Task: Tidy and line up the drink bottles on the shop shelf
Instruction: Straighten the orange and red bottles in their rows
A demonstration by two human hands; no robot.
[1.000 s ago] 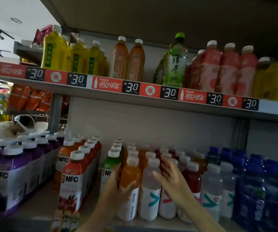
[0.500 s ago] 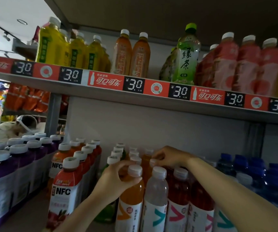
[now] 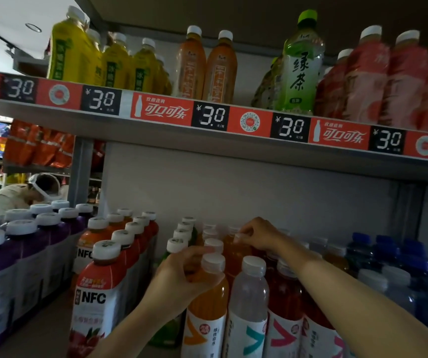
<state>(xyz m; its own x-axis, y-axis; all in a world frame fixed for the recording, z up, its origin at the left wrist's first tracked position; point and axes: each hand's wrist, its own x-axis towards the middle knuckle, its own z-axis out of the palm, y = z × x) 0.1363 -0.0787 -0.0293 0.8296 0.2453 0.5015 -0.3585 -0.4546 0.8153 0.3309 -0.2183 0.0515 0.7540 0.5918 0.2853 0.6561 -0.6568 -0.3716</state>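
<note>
Left hand (image 3: 179,277) around neck of white-capped orange bottle (image 3: 209,298).

Open band above caps, under upper shelf (image 3: 207,148), runs back to rear wall (image 3: 246,192) — main way in. Bare shelf floor (image 3: 50,329) front left, between purple bottles (image 3: 3,270) and NFC bottles (image 3: 99,295). Centre rows packed, bottles touching. Left hand (image 3: 179,277) grips front orange bottle (image 3: 207,303), right hand (image 3: 259,233) pinches rear orange bottle (image 3: 236,251) — right forearm crosses over clear bottle (image 3: 249,301) and red bottles (image 3: 285,301). Blue bottles (image 3: 414,267) wall off right.
</note>
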